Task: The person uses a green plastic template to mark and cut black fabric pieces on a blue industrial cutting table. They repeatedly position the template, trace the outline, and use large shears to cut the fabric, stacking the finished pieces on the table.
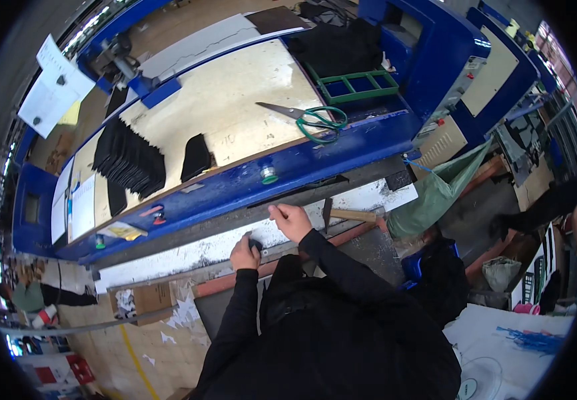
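Above the white board (175,263) in front of me, my left hand (244,256) has its fingers closed around a small black object (255,245), too small to name. Higher and to its right, my right hand (290,223) is closed, thumb and forefinger together; whether anything is pinched there is hidden. A hammer with a wooden handle (354,215) lies on the board just right of that hand. Beyond a blue metal edge, the pale worktop (235,93) bears a stack of black fabric pieces (128,159), a smaller black pile (196,158) and green-handled scissors (322,122).
A green rack (355,87) and black cloth (338,50) occupy the worktop's far right. A green cloth sack (428,197) hangs at the right. Down left stands a cardboard box (152,298) near white scraps. Other people (32,297) are at the far left and right.
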A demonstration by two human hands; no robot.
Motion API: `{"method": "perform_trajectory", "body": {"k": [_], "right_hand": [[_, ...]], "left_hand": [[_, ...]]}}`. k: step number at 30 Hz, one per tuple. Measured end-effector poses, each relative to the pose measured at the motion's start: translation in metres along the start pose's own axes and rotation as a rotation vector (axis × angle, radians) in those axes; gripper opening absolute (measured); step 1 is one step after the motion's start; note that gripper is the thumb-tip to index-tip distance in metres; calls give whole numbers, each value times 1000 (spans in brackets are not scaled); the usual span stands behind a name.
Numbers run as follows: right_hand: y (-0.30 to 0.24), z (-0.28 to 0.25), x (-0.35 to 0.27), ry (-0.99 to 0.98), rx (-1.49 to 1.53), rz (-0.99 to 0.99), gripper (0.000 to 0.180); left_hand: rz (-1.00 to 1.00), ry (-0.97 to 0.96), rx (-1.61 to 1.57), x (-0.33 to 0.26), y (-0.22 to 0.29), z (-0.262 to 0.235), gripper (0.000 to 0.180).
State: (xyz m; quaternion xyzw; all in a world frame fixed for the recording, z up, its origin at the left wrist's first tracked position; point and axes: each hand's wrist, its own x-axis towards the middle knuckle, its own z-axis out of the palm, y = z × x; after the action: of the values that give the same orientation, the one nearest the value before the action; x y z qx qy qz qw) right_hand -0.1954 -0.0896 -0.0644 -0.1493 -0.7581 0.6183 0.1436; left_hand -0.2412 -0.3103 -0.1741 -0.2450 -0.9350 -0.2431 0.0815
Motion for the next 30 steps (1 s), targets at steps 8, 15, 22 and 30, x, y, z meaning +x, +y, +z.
{"method": "perform_trajectory", "body": {"k": [8,15,22,30], "right_hand": [[104,-11,-73,10,-620,-365,25],[95,-22,-71,-106,-723,-286,32],[45,-19,-82,-442,-997,-319,46],[117,-43,-108,-234,-511,-125,21]], "left_hand": [[-158,-96,24,13,8,-20,47],[-223,-98,19,20,10,-13,45],[-432,-350,130,-9,-30,20,34],[-267,-52,-203,-57,5,8,39]]}}
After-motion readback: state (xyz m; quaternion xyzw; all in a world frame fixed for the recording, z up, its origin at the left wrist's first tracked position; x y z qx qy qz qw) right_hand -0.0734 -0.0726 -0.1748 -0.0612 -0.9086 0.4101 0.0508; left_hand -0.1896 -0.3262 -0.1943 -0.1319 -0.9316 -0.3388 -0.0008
